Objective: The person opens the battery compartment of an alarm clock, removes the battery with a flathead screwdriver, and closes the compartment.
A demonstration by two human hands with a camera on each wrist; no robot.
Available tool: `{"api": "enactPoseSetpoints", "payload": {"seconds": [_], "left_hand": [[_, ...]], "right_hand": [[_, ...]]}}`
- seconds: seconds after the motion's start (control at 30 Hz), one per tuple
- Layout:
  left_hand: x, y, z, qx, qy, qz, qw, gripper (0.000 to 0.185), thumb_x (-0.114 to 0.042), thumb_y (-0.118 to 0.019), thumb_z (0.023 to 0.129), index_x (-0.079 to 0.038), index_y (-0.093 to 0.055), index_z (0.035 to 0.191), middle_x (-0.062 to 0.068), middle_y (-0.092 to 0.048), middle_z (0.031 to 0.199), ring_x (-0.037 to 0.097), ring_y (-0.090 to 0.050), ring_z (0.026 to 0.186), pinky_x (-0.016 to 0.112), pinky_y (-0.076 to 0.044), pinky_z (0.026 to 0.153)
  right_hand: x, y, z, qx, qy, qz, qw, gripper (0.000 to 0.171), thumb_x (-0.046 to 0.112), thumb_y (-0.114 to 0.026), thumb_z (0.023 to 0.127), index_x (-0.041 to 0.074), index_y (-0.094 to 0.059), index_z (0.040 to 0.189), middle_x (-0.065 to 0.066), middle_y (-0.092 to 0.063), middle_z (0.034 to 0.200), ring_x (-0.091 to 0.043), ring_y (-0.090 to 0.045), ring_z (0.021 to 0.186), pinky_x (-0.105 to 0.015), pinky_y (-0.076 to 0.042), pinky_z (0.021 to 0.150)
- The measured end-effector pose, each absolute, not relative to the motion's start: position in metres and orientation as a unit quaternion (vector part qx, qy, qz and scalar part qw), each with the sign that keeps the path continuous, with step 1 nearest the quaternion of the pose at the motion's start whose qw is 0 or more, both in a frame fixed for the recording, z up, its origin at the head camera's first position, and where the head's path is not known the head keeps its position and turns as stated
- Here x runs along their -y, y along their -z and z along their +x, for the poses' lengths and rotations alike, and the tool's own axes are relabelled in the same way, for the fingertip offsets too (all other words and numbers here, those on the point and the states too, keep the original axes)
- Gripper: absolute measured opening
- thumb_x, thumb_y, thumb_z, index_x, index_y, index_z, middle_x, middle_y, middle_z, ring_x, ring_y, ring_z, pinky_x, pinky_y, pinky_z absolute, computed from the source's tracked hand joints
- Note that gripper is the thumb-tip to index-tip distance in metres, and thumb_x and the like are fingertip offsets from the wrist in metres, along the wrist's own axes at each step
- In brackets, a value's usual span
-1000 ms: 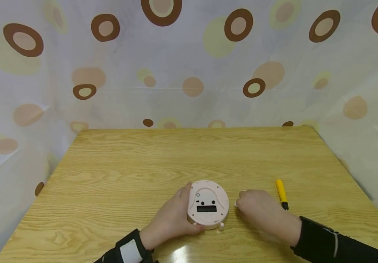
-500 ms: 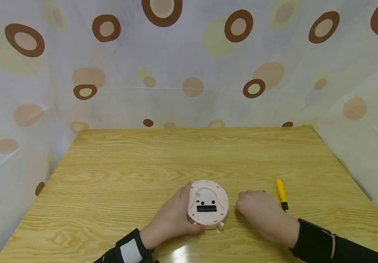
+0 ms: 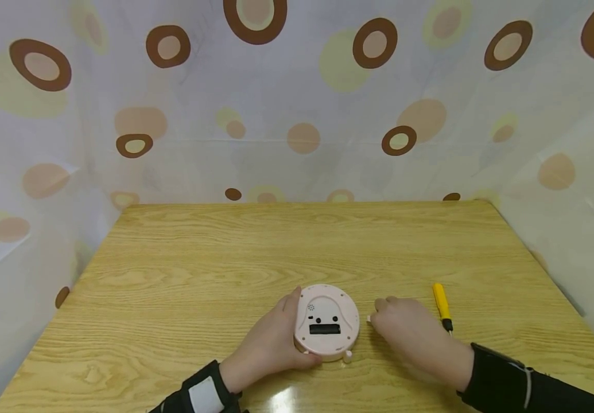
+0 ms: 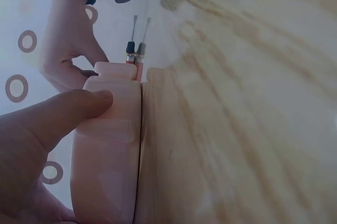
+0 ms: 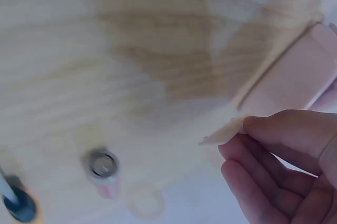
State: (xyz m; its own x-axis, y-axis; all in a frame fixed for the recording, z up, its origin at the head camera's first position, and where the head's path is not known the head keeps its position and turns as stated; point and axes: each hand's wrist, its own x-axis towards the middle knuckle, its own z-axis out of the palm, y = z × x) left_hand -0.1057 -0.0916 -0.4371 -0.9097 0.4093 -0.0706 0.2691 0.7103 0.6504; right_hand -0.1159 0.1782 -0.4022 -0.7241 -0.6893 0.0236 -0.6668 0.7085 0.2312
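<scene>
A round pink clock (image 3: pixel 326 322) lies face down on the wooden table (image 3: pixel 224 252), its back with a dark open slot facing up. My left hand (image 3: pixel 288 332) grips its left rim; in the left wrist view the thumb (image 4: pixel 79 108) presses on the clock's edge (image 4: pixel 110 155). My right hand (image 3: pixel 376 321) rests on the table just right of the clock. It pinches a thin pale pink cover piece (image 5: pixel 226 132) between thumb and fingers. A yellow screwdriver (image 3: pixel 442 304) lies to the right of that hand.
A small battery (image 5: pixel 102 169) lies on the table near the screwdriver's dark tip (image 5: pixel 16 200). A spotted curtain (image 3: pixel 297 103) closes off the back and both sides. The table's far half is bare wood.
My right hand has shifted very slightly by the clock's right side. The clock, the left hand and the screwdriver have stayed where they were.
</scene>
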Motion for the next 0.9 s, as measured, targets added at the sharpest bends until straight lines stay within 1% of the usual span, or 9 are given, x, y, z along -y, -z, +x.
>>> {"api": "enactPoseSetpoints", "payload": {"seconds": [0.1, 0.3, 0.5, 0.63, 0.9], "left_hand": [[0.092, 0.437, -0.106, -0.918, -0.333, 0.185, 0.105, 0.129, -0.041, -0.098, 0.069, 0.008, -0.025, 0.163, 0.028, -0.049, 0.157, 0.039, -0.059, 0.139, 0.050, -0.053, 0.113], [0.092, 0.436, -0.106, -0.918, -0.333, 0.189, 0.099, 0.129, -0.039, -0.099, 0.068, 0.009, -0.026, 0.162, 0.029, -0.050, 0.156, 0.039, -0.059, 0.138, 0.051, -0.053, 0.113], [0.092, 0.436, -0.106, -0.918, -0.336, 0.189, 0.097, 0.129, -0.038, -0.100, 0.067, 0.010, -0.027, 0.162, 0.029, -0.050, 0.155, 0.039, -0.060, 0.137, 0.051, -0.054, 0.112], [0.092, 0.436, -0.106, -0.916, -0.341, 0.185, 0.100, 0.129, -0.038, -0.100, 0.067, 0.010, -0.026, 0.162, 0.028, -0.051, 0.155, 0.038, -0.060, 0.137, 0.051, -0.053, 0.113], [0.092, 0.437, -0.106, -0.919, -0.333, 0.185, 0.101, 0.131, -0.038, -0.101, 0.067, 0.011, -0.025, 0.162, 0.030, -0.050, 0.156, 0.039, -0.059, 0.138, 0.051, -0.052, 0.114]], "right_hand": [[-0.176, 0.396, -0.117, 0.917, 0.108, 0.378, 0.070, 0.015, 0.006, -0.088, 0.083, 0.012, -0.076, 0.079, -0.001, -0.058, 0.070, -0.012, -0.050, 0.060, -0.027, -0.050, 0.052], [-0.169, 0.382, -0.116, 0.912, 0.104, 0.390, 0.076, 0.021, 0.001, -0.090, 0.079, 0.014, -0.075, 0.075, 0.000, -0.057, 0.070, -0.011, -0.047, 0.059, -0.025, -0.048, 0.052], [-0.162, 0.371, -0.113, 0.903, 0.105, 0.406, 0.090, 0.018, 0.002, -0.091, 0.078, 0.012, -0.077, 0.075, -0.001, -0.060, 0.071, -0.011, -0.050, 0.061, -0.024, -0.051, 0.053], [-0.157, 0.366, -0.112, 0.895, 0.104, 0.420, 0.112, 0.018, 0.001, -0.092, 0.077, 0.011, -0.077, 0.076, 0.000, -0.057, 0.071, -0.011, -0.048, 0.061, -0.024, -0.050, 0.053], [-0.144, 0.368, -0.111, 0.877, 0.097, 0.451, 0.135, 0.020, 0.005, -0.093, 0.074, 0.012, -0.075, 0.075, 0.002, -0.056, 0.071, -0.011, -0.050, 0.062, -0.023, -0.048, 0.053]]}}
